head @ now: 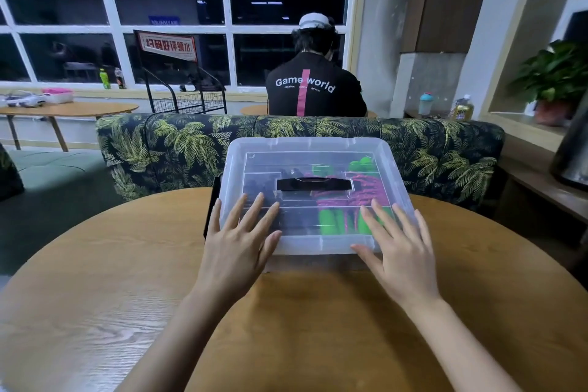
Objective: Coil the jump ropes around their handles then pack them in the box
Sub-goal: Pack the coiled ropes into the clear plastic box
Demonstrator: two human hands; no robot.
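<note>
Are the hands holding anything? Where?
Nothing is gripped. The left hand and right hand lie flat on the near part of the clear plastic box lid.

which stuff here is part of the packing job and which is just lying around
Job: clear box, pink rope with green handles inside, left hand and right hand flat on its lid.
Lying about: green bottle, wire rack, potted plant, sofa.
</note>
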